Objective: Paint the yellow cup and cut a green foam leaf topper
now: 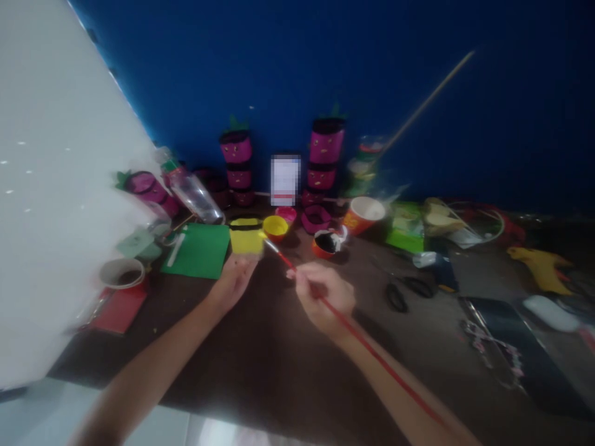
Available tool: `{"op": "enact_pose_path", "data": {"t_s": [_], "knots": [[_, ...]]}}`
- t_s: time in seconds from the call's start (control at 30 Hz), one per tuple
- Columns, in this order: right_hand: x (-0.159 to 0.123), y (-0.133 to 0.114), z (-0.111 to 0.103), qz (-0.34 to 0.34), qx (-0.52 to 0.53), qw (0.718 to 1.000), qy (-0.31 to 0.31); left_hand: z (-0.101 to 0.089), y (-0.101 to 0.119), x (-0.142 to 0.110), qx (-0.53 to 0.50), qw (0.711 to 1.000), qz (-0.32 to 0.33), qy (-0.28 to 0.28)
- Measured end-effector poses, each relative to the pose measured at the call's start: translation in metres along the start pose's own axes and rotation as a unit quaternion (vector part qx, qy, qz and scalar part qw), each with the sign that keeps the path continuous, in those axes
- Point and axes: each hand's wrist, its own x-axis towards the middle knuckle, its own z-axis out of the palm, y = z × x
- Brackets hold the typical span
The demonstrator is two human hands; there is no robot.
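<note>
My left hand [239,275] is closed on the lower part of a small yellow cup [246,240] with a black band near its top. My right hand [325,297] grips a long red paintbrush [341,317], whose handle runs back along my forearm. The brush's yellow-coated tip is beside the cup's right side; I cannot tell whether they touch. Just behind the tip stands a small pot of yellow paint [275,228]. A pink paint pot [286,215] is behind that. Right of them sits a pot of black paint [324,243] with something white at its rim.
Purple face-painted stacks [239,164] stand against the blue wall. To the left are a clear bottle [198,195], green sheet [198,251] and paper cup [121,274]. Scissors [404,291], a phone-like dark slab [520,347] and a yellow glue gun [543,266] lie right.
</note>
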Motion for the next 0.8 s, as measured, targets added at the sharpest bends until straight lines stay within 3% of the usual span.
{"op": "enact_pose_path", "data": {"t_s": [0.3,0.47,0.8], "knots": [[-0.004,0.011,-0.001,-0.034,-0.005,0.997,-0.062,0.000,0.002,0.000,-0.031,0.999,-0.008,-0.002],[-0.002,0.006,-0.001,-0.008,0.006,1.000,-0.013,0.003,0.005,0.000,-0.053,0.997,-0.052,0.032],[-0.001,0.003,0.001,0.025,0.031,0.999,-0.003,0.000,0.005,-0.004,-0.079,0.993,-0.082,-0.033]]}}
